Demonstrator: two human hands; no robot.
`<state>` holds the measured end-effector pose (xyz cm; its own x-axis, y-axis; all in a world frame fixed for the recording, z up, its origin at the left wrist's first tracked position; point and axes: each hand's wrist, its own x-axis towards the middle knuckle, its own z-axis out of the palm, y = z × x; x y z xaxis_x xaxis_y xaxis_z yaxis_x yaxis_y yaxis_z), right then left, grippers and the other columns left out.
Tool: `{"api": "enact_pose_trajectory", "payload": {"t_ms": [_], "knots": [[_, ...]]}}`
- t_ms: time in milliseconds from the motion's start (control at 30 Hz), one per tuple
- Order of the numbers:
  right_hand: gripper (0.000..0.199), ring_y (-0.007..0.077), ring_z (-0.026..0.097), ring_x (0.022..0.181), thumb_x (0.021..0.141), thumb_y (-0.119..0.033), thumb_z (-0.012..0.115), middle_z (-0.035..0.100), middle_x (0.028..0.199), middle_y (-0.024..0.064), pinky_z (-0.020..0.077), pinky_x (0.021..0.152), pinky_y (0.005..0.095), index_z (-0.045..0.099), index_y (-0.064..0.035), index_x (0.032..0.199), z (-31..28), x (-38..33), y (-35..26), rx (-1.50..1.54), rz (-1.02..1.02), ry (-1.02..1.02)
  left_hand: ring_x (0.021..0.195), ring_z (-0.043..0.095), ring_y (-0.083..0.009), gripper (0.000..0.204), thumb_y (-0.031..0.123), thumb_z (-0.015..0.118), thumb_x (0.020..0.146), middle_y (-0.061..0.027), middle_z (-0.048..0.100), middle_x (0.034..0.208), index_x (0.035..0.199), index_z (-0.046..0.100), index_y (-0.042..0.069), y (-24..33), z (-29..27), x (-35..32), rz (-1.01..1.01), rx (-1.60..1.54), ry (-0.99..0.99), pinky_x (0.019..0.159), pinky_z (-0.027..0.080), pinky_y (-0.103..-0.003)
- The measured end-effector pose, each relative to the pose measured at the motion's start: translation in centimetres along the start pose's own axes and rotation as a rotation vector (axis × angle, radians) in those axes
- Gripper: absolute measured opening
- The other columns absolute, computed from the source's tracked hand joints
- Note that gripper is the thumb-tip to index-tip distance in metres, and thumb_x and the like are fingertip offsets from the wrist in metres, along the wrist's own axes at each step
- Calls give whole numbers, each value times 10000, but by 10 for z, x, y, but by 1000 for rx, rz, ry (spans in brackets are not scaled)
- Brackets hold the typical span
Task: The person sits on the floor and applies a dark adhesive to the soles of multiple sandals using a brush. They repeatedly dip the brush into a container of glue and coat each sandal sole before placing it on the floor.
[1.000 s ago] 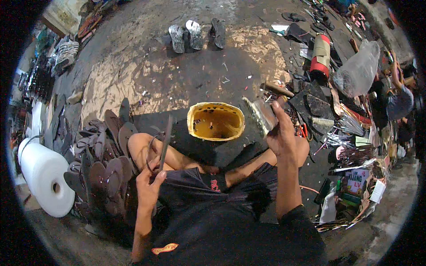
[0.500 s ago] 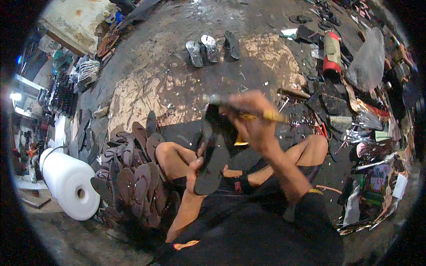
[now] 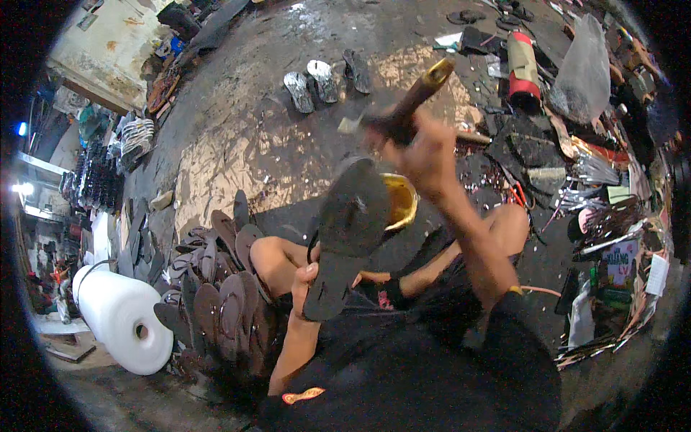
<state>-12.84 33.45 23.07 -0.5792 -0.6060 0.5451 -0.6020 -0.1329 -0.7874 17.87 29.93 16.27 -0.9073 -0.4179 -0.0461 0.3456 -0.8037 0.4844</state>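
My left hand [image 3: 305, 282] grips a dark flip-flop [image 3: 353, 216] by its lower end. The flip-flop is tilted up with its flat underside toward me, and part of its strap shows beside my thumb. Raised above and to the right of it, my right hand [image 3: 426, 147] is closed round a hand tool [image 3: 426, 81] with a brown and yellow handle. The tool's pale head is smeared by motion, so its kind is unclear; it is apart from the flip-flop. Behind the flip-flop's right edge stands a round container [image 3: 404, 203], yellow inside and partly hidden.
A heap of brown flip-flops [image 3: 232, 302] lies by my left knee, beside a white foam roll [image 3: 119, 317]. Several soles [image 3: 322, 81] lie on the floor ahead. To the right are a red and beige cylinder [image 3: 523, 72], a clear plastic bag [image 3: 581, 75] and scattered tools and scraps.
My right hand has lifted with the tool, up and away from the flip-flop. The flip-flop has turned, showing more of its underside. More of the yellow container now shows.
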Motion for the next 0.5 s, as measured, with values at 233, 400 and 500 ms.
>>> {"api": "enact_pose_trajectory", "payload": {"t_ms": [233,400,500], "knots": [[238,194,759,860,830,-117,895,792,968,65,592,770,331,797,-56,1038,10,-78,-48,252,-66,-257,994,732,-249,567,435,412,1162,-162,631,1423,1641,381,133,18,16,59,5,76,357,820,621,-359],[224,294,731,803,807,-169,857,742,861,77,574,763,425,768,-112,1004,24,-98,-55,291,-149,-114,1084,717,-229,525,431,403,1172,-126,696,1287,1543,496,72,19,27,77,73,112,446,955,609,-385],[295,277,741,733,839,-312,879,761,824,99,575,660,403,767,-70,965,26,-60,-56,429,375,92,1183,691,-249,516,420,414,1167,-129,699,1317,1526,522,65,16,31,82,172,411,408,1024,580,-434]]}}
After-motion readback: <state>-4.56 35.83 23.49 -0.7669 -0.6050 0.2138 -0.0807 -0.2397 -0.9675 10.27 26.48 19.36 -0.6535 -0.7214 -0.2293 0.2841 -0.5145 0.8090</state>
